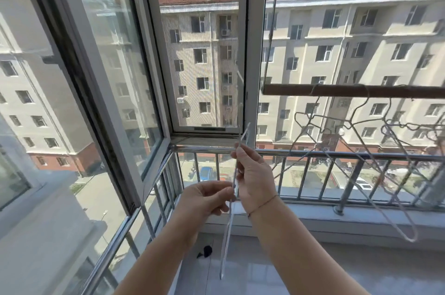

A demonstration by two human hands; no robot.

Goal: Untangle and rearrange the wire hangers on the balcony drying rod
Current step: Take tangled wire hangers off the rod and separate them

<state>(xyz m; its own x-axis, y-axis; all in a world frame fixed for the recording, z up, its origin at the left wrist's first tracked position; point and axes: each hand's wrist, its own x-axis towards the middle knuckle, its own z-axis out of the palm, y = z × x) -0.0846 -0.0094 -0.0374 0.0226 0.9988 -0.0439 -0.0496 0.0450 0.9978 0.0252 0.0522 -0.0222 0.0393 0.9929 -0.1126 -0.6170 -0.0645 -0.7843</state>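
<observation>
Head view, balcony corner. I hold one wire hanger [228, 220] edge-on in front of me, so that it reads as a thin, nearly vertical pale line running from above the window sill down toward the floor. My right hand [255, 179] is closed around the upper stretch of this wire, thumb and forefinger pinching it near the top, with the wire passing down along the palm. My left hand [207, 196] sits just below and to the left, fingers curled and pinching the same wire at mid-length; the two hands are nearly touching. The lower end of the hanger hangs free beneath both hands, clear of the tiled floor [313, 270]. The remaining hangers [361, 150] hang in a tangled cluster from the brown drying rod [349, 91] at upper right, well apart from my hands, their wires crossing in front of the metal railing [289, 153]. A small dark object [206, 251] lies on the floor below my left forearm.
</observation>
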